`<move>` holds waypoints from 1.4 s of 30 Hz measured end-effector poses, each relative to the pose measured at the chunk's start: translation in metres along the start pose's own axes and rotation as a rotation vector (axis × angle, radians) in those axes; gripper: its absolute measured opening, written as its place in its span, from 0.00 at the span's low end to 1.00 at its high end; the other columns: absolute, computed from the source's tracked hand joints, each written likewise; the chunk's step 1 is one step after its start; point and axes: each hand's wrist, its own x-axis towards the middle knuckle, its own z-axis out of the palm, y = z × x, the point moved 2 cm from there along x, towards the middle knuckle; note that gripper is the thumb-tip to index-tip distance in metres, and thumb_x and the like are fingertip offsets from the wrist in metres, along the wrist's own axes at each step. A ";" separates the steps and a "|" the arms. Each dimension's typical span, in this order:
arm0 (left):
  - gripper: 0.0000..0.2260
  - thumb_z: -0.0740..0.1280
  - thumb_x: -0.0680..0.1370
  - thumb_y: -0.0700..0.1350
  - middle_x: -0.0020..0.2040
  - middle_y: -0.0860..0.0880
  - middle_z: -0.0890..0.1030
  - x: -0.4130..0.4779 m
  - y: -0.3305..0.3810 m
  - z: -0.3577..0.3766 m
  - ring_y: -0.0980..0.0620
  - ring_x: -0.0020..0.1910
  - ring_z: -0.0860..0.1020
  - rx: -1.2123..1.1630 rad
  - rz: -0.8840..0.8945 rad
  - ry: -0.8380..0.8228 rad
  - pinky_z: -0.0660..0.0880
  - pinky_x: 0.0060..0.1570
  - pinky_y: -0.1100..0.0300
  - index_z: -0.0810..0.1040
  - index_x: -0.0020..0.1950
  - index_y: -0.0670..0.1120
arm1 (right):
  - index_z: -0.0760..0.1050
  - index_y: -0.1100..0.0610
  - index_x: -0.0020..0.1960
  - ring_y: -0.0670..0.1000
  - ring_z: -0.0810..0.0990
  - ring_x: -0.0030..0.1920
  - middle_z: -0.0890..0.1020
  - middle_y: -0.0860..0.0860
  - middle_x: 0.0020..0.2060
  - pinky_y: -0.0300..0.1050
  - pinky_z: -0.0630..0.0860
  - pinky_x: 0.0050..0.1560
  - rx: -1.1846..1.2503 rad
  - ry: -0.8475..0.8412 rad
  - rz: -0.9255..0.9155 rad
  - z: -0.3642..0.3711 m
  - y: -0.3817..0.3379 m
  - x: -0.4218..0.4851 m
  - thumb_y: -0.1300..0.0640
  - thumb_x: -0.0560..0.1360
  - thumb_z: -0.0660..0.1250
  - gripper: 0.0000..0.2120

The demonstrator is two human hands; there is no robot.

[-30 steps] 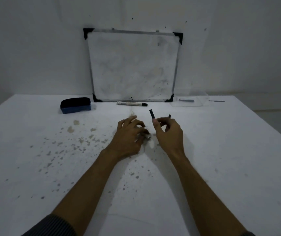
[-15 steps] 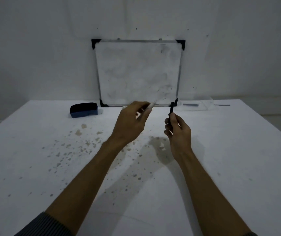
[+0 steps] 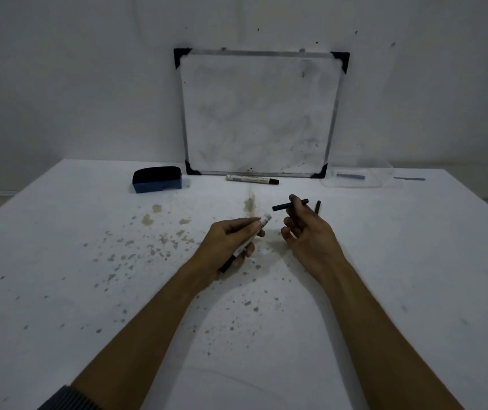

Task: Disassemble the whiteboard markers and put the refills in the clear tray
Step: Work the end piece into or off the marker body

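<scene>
the right hand [image 3: 308, 235] pinches a dark refill [image 3: 284, 205] at its fingertips, the stick lying roughly level above the tabletop [image 3: 414, 261]; a second short dark piece [image 3: 317, 206] shows just past the knuckles, and whether it is held or lying on the surface cannot be told. the left hand [image 3: 231, 244] is wrapped around the emptied white marker barrel [image 3: 251, 235], open end up toward the refill, dark end down by the heel of the palm.

the step in hand looks like carrying the refill to the clear tray [image 3: 384, 182], which sits far right beside the whiteboard [image 3: 260, 113] and already has a bluish stick [image 3: 350, 175] in it. best to keep the pinch light and mid-length so the soft core does not smear ink, reach over the tray's near wall, and lower it flat alongside the other one rather than dropping it. the barrel can be set aside.

an intact marker [image 3: 251, 179] lies below the whiteboard, an eraser [image 3: 157, 179] off to its left.
</scene>
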 end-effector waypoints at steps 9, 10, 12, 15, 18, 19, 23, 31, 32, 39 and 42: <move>0.10 0.72 0.80 0.45 0.47 0.46 0.87 0.003 -0.001 0.002 0.52 0.27 0.76 -0.015 0.060 -0.032 0.71 0.20 0.63 0.86 0.59 0.54 | 0.78 0.61 0.68 0.46 0.74 0.35 0.87 0.50 0.40 0.40 0.76 0.36 -0.074 0.158 -0.094 0.001 0.003 0.000 0.56 0.77 0.76 0.22; 0.10 0.72 0.80 0.45 0.47 0.46 0.87 0.003 -0.002 0.003 0.52 0.28 0.76 -0.007 0.068 -0.029 0.71 0.20 0.63 0.86 0.60 0.53 | 0.79 0.61 0.68 0.46 0.74 0.35 0.87 0.50 0.40 0.40 0.76 0.36 -0.080 0.171 -0.091 0.002 0.003 -0.001 0.57 0.77 0.76 0.21; 0.11 0.72 0.81 0.44 0.46 0.47 0.87 0.004 -0.004 0.004 0.52 0.27 0.76 0.012 0.083 -0.016 0.71 0.20 0.63 0.85 0.62 0.51 | 0.80 0.60 0.67 0.46 0.74 0.36 0.87 0.51 0.42 0.41 0.76 0.38 -0.118 0.193 -0.083 0.004 0.005 -0.002 0.56 0.76 0.76 0.20; 0.12 0.72 0.81 0.43 0.46 0.45 0.88 0.003 -0.005 0.005 0.52 0.27 0.77 0.037 0.102 -0.002 0.72 0.21 0.61 0.84 0.65 0.49 | 0.81 0.58 0.66 0.46 0.73 0.35 0.84 0.55 0.44 0.42 0.75 0.41 -0.176 0.223 -0.081 0.006 0.005 -0.006 0.55 0.76 0.77 0.20; 0.12 0.72 0.80 0.45 0.48 0.44 0.88 0.003 -0.005 0.005 0.53 0.26 0.76 0.060 0.119 -0.019 0.72 0.22 0.61 0.85 0.63 0.52 | 0.82 0.53 0.63 0.46 0.74 0.34 0.82 0.57 0.44 0.44 0.75 0.42 -0.256 0.238 -0.091 0.008 0.005 -0.007 0.54 0.75 0.77 0.17; 0.11 0.72 0.80 0.46 0.48 0.44 0.87 0.003 -0.005 0.005 0.53 0.26 0.76 0.065 0.119 -0.026 0.72 0.22 0.62 0.85 0.62 0.53 | 0.83 0.52 0.61 0.46 0.74 0.33 0.83 0.57 0.44 0.44 0.75 0.41 -0.281 0.236 -0.104 0.009 0.005 -0.007 0.53 0.75 0.77 0.15; 0.09 0.72 0.81 0.47 0.48 0.45 0.87 0.005 -0.008 0.007 0.54 0.24 0.76 0.091 0.108 -0.023 0.72 0.21 0.62 0.85 0.60 0.54 | 0.83 0.43 0.61 0.42 0.82 0.36 0.87 0.43 0.39 0.40 0.80 0.41 -0.487 0.228 -0.290 0.012 0.003 -0.012 0.50 0.76 0.77 0.14; 0.10 0.69 0.82 0.46 0.48 0.47 0.88 0.006 -0.004 -0.003 0.51 0.28 0.80 -0.051 0.116 -0.025 0.72 0.19 0.64 0.85 0.62 0.51 | 0.84 0.48 0.60 0.40 0.83 0.45 0.87 0.42 0.46 0.33 0.79 0.45 -0.801 0.079 -0.595 0.029 0.006 -0.022 0.53 0.80 0.72 0.09; 0.10 0.69 0.82 0.46 0.49 0.46 0.88 0.006 -0.004 -0.004 0.51 0.28 0.80 -0.066 0.117 -0.027 0.72 0.19 0.64 0.86 0.61 0.51 | 0.84 0.51 0.60 0.40 0.83 0.44 0.87 0.43 0.48 0.34 0.80 0.45 -0.829 0.068 -0.597 0.030 0.008 -0.023 0.53 0.81 0.71 0.09; 0.09 0.67 0.83 0.44 0.45 0.46 0.87 0.007 0.014 -0.024 0.53 0.26 0.80 -0.078 0.183 -0.020 0.70 0.17 0.66 0.86 0.59 0.49 | 0.80 0.50 0.68 0.42 0.78 0.38 0.84 0.50 0.54 0.35 0.76 0.36 -0.957 -0.054 -0.634 0.042 0.015 -0.032 0.54 0.84 0.66 0.14; 0.09 0.68 0.83 0.43 0.46 0.45 0.87 0.007 0.029 -0.048 0.51 0.27 0.81 -0.073 0.244 0.071 0.69 0.18 0.66 0.86 0.58 0.48 | 0.79 0.50 0.67 0.42 0.78 0.37 0.83 0.47 0.53 0.31 0.75 0.38 -1.063 -0.103 -0.638 0.042 0.023 -0.035 0.55 0.84 0.66 0.13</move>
